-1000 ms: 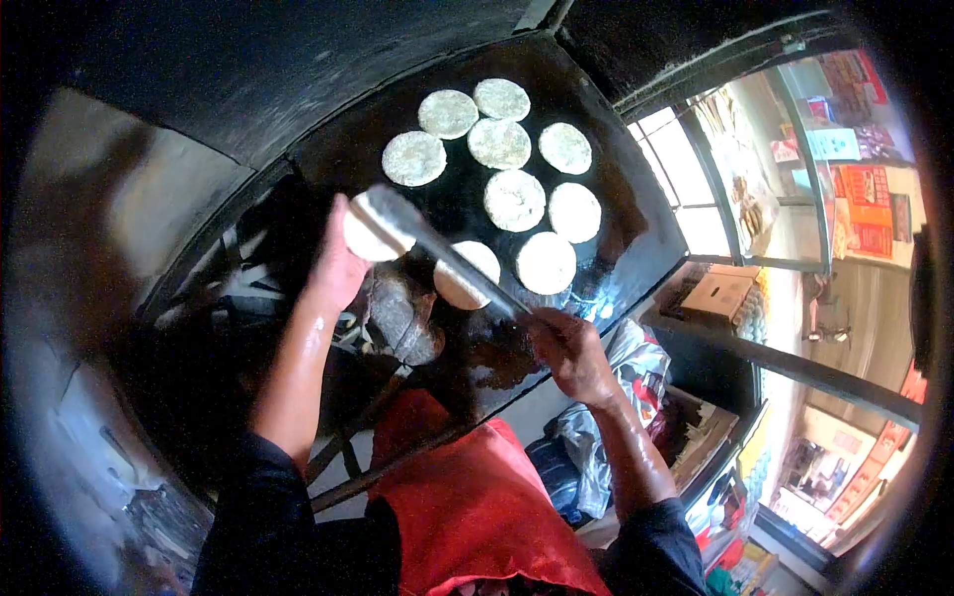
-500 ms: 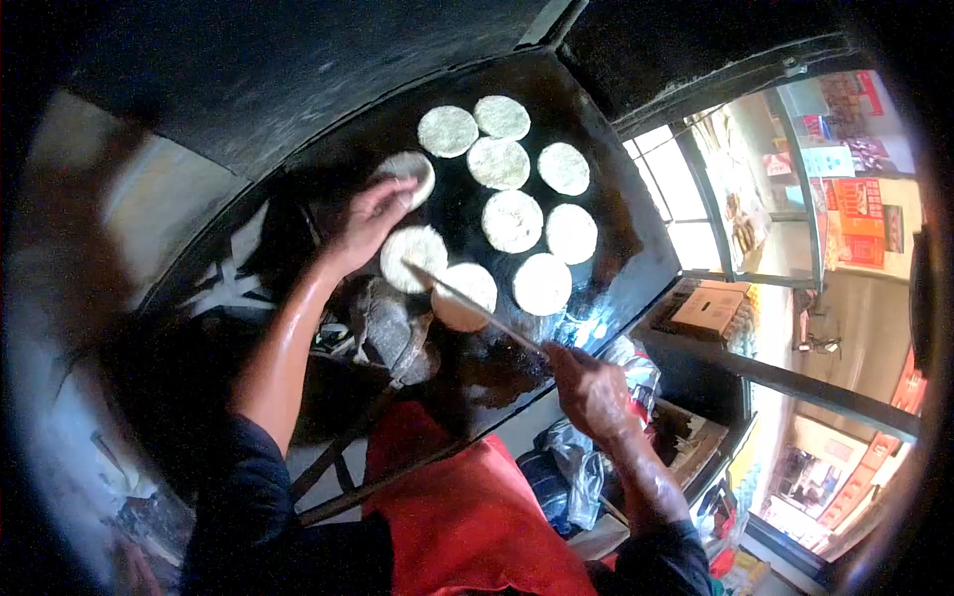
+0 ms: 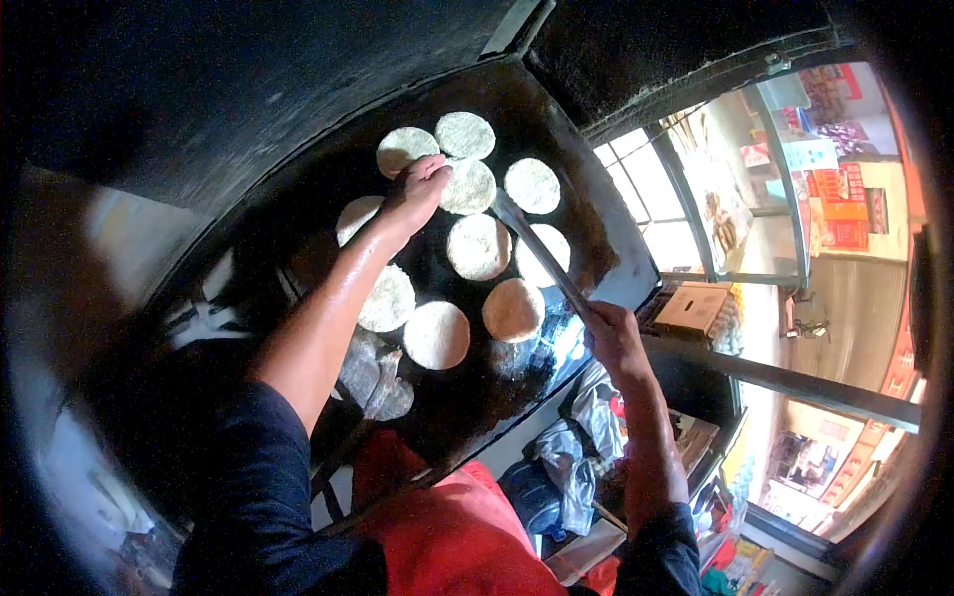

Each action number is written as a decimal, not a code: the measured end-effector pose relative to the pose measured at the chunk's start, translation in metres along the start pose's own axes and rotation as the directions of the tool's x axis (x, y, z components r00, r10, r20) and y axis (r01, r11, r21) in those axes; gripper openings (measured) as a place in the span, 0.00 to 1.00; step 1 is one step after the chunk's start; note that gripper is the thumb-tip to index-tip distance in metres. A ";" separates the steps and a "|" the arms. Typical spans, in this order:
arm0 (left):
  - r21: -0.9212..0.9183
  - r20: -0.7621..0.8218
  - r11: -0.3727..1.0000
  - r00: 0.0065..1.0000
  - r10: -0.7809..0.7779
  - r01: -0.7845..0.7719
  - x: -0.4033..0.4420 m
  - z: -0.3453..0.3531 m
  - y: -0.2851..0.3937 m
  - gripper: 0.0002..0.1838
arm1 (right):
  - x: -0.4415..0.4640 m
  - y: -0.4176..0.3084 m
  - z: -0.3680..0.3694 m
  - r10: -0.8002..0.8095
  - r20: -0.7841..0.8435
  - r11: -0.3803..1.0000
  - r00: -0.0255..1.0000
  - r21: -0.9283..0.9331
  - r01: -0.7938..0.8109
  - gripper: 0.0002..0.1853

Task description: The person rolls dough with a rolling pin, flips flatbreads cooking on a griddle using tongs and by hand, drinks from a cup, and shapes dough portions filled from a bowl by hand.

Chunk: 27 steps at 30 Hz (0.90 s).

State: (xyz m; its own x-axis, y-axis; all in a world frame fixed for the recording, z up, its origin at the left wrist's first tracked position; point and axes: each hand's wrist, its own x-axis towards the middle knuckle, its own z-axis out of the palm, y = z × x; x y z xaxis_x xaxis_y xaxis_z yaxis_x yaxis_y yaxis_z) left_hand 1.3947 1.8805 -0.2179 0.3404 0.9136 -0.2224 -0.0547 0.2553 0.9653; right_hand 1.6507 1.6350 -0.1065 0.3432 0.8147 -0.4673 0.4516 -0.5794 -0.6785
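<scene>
My left hand [image 3: 417, 194] reaches over the dark griddle [image 3: 417, 258], its fingers stretched out at the left edge of a round flatbread [image 3: 470, 187]. Whether the fingertips press on that bread or hover just above it I cannot tell. In my right hand [image 3: 612, 336] is the handle of a long thin metal spatula [image 3: 552, 260]. The spatula slants up and left across a flatbread [image 3: 544, 255], and its tip lies close to the right edge of the bread by my left hand. Several pale round flatbreads lie around, including a browner one [image 3: 513, 310].
A greyish cloth [image 3: 373, 377] lies at the griddle's near left edge. A dark hood [image 3: 248, 89] hangs over the far side. To the right are a cardboard box [image 3: 693, 306], plastic bags [image 3: 566, 467] and a metal bar [image 3: 795, 382].
My left hand has moved from the left flatbread up and right to a farther one. The spatula has swung away from the near breads toward the far middle. The view has shifted slightly.
</scene>
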 end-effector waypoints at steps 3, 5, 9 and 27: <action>-0.010 -0.037 0.998 0.998 -0.057 0.057 0.007 0.006 -0.004 0.31 | 0.020 -0.001 0.021 0.072 0.076 0.931 0.994 0.353 -0.095 0.14; -0.017 -0.025 0.996 0.995 -0.093 0.092 -0.001 0.002 0.018 0.31 | 0.020 0.002 0.022 -0.127 0.073 0.989 0.989 0.087 0.121 0.13; -0.463 0.121 0.850 0.968 -0.220 0.251 -0.006 -0.022 0.013 0.31 | -0.014 -0.045 0.029 -0.056 0.069 0.976 0.996 0.216 0.040 0.09; 0.831 0.192 0.485 0.959 0.208 -0.271 0.004 -0.062 0.002 0.25 | -0.098 0.007 0.064 0.262 -0.103 0.874 0.959 0.448 -0.191 0.11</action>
State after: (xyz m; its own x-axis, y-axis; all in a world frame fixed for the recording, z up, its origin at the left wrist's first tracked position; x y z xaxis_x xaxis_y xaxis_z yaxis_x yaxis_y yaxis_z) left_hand 1.3383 1.9046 -0.2252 0.4949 0.8689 0.0137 0.6613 -0.3868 0.6427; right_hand 1.5669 1.5524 -0.1014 0.5330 0.6273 -0.5678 -0.0396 -0.6518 -0.7574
